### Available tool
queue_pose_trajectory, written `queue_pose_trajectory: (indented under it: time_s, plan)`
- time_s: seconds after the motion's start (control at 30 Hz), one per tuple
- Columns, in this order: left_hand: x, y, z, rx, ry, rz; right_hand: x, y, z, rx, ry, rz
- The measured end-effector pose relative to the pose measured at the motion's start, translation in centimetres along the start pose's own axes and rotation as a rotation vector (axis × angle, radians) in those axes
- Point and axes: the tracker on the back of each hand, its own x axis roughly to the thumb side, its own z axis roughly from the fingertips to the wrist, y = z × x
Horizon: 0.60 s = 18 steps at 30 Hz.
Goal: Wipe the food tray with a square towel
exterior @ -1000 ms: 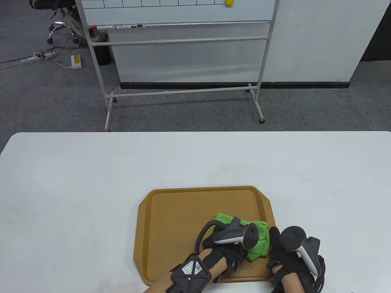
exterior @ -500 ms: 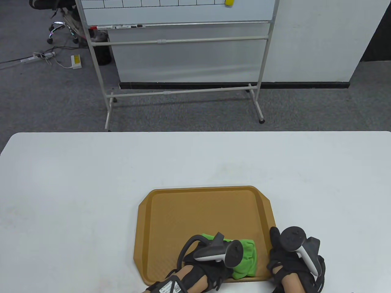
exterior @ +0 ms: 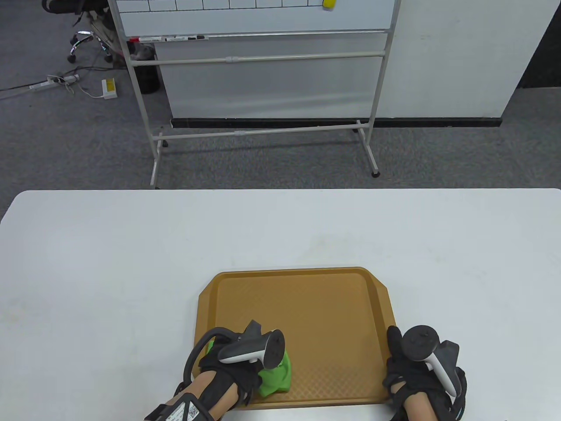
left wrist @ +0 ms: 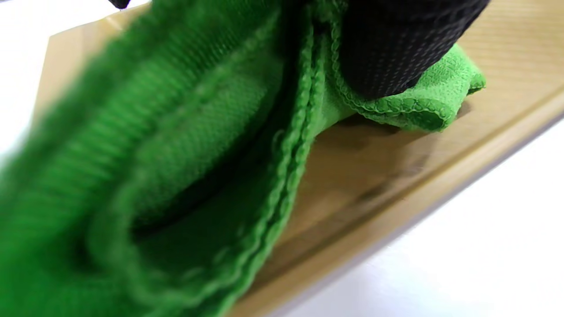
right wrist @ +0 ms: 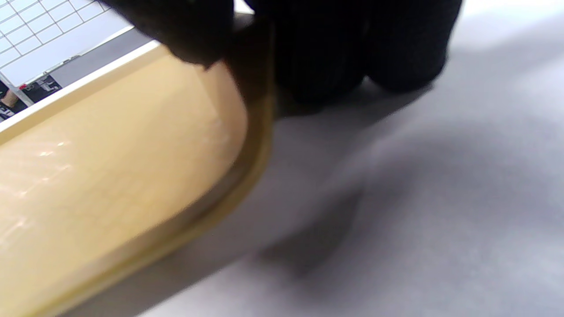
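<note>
Our left grip [exterior: 239, 372] clutches the bunched towel [exterior: 276, 377]; right grip [exterior: 405, 364] clamps the tray [exterior: 307, 298] rim. We press flat, overlapping strokes.

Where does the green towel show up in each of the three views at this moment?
Table view: green towel lies bunched in the tray's near-left corner, partly under the left hand.
Left wrist view: it fills the left and centre, a gloved fingertip pressing its folded edge.
Right wrist view: not in it.
Shared landmark: the brown tray.
</note>
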Motion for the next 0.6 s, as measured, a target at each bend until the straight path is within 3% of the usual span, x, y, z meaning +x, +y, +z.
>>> queue_pose_trajectory:
  time_s: [0.2, 0.37, 0.6]
  plan:
    - [-1.8, 1.2, -2.8, 0.019, 0.149, 0.009, 0.0, 0.0, 0.0, 0.005, -0.001, 0.001]
    - [-4.0, 2.3, -5.7, 0.018, 0.250, 0.134, 0.0, 0.0, 0.0, 0.010, -0.004, -0.003]
    - [-3.6, 4.1, -9.2, 0.048, 0.256, 0.220, 0.1, 0.0, 0.0, 0.011, -0.004, 0.004]
